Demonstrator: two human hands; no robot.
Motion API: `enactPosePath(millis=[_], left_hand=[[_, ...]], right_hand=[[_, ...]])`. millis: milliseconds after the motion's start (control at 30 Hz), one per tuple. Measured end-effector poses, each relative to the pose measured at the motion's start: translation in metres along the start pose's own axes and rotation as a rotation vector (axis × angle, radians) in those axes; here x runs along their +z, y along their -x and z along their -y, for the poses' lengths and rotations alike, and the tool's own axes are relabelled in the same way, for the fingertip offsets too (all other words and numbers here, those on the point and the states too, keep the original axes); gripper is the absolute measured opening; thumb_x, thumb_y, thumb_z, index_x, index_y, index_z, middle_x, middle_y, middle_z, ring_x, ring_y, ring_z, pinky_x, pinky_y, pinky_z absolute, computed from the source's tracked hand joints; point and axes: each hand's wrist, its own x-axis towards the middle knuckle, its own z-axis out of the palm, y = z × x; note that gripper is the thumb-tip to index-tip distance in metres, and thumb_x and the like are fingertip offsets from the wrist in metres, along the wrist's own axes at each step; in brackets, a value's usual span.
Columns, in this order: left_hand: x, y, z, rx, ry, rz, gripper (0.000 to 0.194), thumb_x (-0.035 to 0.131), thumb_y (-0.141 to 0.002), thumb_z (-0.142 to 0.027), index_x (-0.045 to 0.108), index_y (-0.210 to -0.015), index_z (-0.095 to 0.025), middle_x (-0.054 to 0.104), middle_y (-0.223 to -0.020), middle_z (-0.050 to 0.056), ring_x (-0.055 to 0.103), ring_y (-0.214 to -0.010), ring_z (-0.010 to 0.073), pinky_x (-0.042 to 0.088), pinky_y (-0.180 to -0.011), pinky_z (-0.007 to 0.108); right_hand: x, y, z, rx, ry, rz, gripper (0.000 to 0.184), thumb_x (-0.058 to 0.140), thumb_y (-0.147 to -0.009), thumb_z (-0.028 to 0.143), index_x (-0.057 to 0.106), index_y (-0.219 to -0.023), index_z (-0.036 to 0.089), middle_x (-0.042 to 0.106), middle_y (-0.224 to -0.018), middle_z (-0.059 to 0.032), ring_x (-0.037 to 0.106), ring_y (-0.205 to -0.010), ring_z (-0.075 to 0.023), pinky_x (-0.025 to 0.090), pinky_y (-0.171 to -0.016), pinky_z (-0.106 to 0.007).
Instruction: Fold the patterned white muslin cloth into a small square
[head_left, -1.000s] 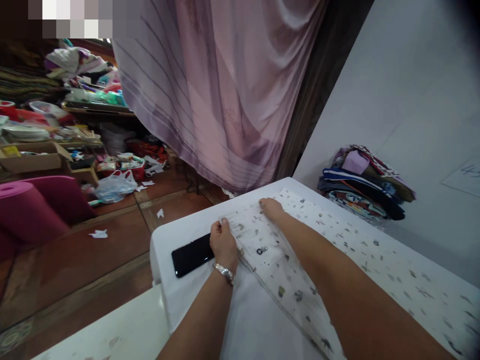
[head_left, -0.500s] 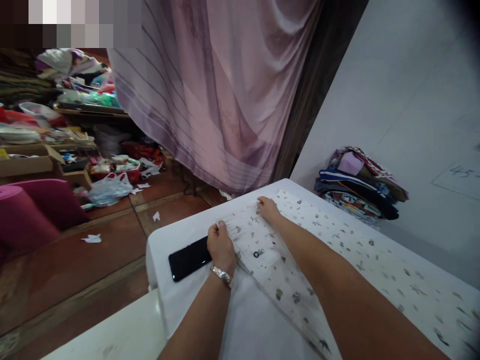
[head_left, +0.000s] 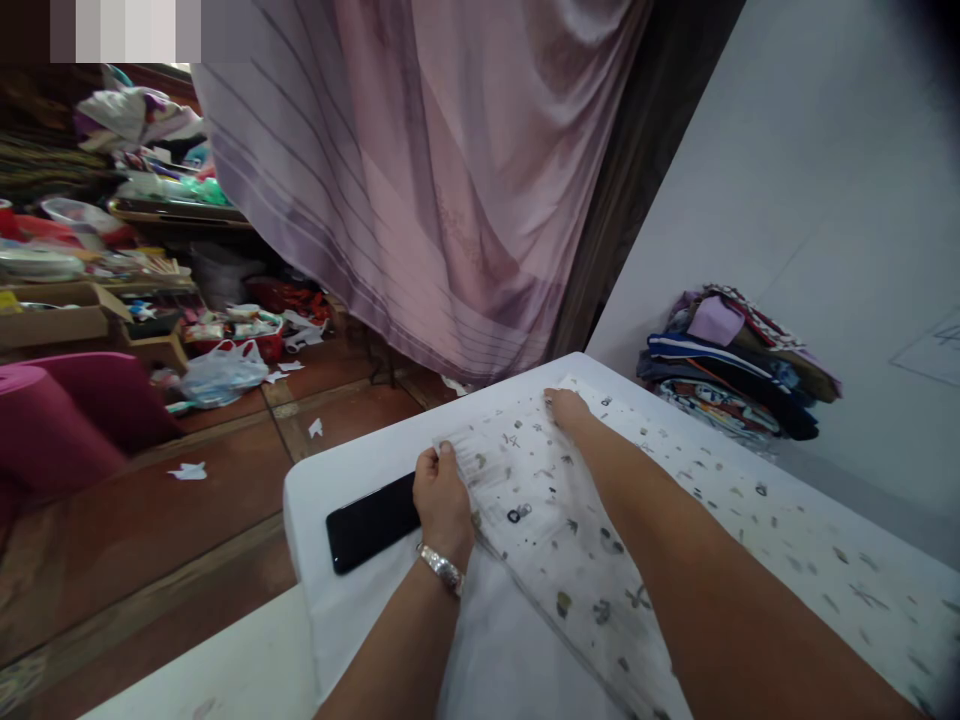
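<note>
A thin white fabric [head_left: 555,530] printed with small dark motifs lies over the white-covered table [head_left: 375,625]. My left hand [head_left: 444,495], with a silvery bracelet on the wrist, is closed on the fabric's near left corner, thumb up. Further along the far edge, my right hand [head_left: 568,408] is closed on the same fabric, its fingertips partly hidden. Between the hands the edge looks drawn out. A black phone [head_left: 371,522] lies face up right beside my left hand, its right end behind the fingers.
Folded clothes [head_left: 739,360] are stacked against the wall at right. A pink curtain [head_left: 450,180] hangs behind the table. On the tiled floor at left are a rolled pink mat [head_left: 52,430], a plastic bag [head_left: 225,372], paper scraps [head_left: 189,471] and a cardboard box [head_left: 64,320].
My right hand has slid to the right along the fabric's far edge, widening the gap between the hands. My left hand stays at the corner. The view has shifted slightly.
</note>
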Motion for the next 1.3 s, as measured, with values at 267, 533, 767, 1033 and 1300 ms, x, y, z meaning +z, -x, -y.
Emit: enactPosePath(millis=[267,533,767,1033,1300], left_hand=[[0.001,0.006,-0.002,-0.019,-0.005,0.018,0.019,0.051,-0.078,-0.036,0.054,-0.077,-0.017,0.059,-0.071,-0.003,0.052,-0.067,0.0118,0.042,-0.064,0.025],[0.001,0.003,0.002,-0.019,0.079,0.038,0.020,0.052,-0.076,-0.038,0.053,-0.077,-0.018,0.057,-0.070,-0.003,0.052,-0.066,0.0112,0.042,-0.063,0.025],[0.000,-0.003,0.006,-0.026,0.031,0.001,0.019,0.050,-0.077,-0.036,0.053,-0.077,-0.018,0.055,-0.067,-0.004,0.051,-0.063,0.0115,0.041,-0.062,0.026],[-0.002,-0.010,0.011,-0.001,0.007,-0.043,0.018,0.051,-0.076,-0.035,0.053,-0.075,-0.017,0.056,-0.068,-0.003,0.049,-0.063,0.0110,0.040,-0.062,0.026],[-0.005,-0.015,0.013,0.024,-0.098,-0.070,0.024,0.053,-0.075,-0.041,0.053,-0.074,-0.018,0.054,-0.066,-0.005,0.049,-0.063,0.0112,0.039,-0.062,0.025]], right_hand=[[0.007,0.007,0.008,-0.006,0.266,-0.039,0.023,0.049,-0.086,0.013,0.057,-0.107,0.016,0.060,-0.104,-0.0131,0.056,-0.100,-0.0229,0.042,-0.085,-0.038],[0.015,-0.004,0.013,-0.001,0.220,-0.169,0.031,0.037,-0.086,0.011,0.055,-0.111,0.013,0.063,-0.103,-0.0149,0.058,-0.097,-0.0225,0.042,-0.082,-0.031],[0.028,0.004,0.004,-0.095,0.119,-0.142,0.048,0.037,-0.089,0.024,0.035,-0.136,0.014,0.051,-0.129,-0.0088,0.049,-0.114,-0.0169,0.035,-0.095,-0.026],[0.031,0.029,0.018,-0.199,0.115,-0.057,0.044,0.031,-0.091,0.031,0.039,-0.134,0.019,0.034,-0.143,-0.0060,0.025,-0.132,-0.0190,0.023,-0.105,-0.036],[0.022,0.047,0.031,-0.151,0.109,0.068,0.058,0.027,-0.091,0.046,0.026,-0.140,0.015,0.018,-0.149,-0.0095,0.012,-0.136,-0.0221,0.014,-0.106,-0.044]])
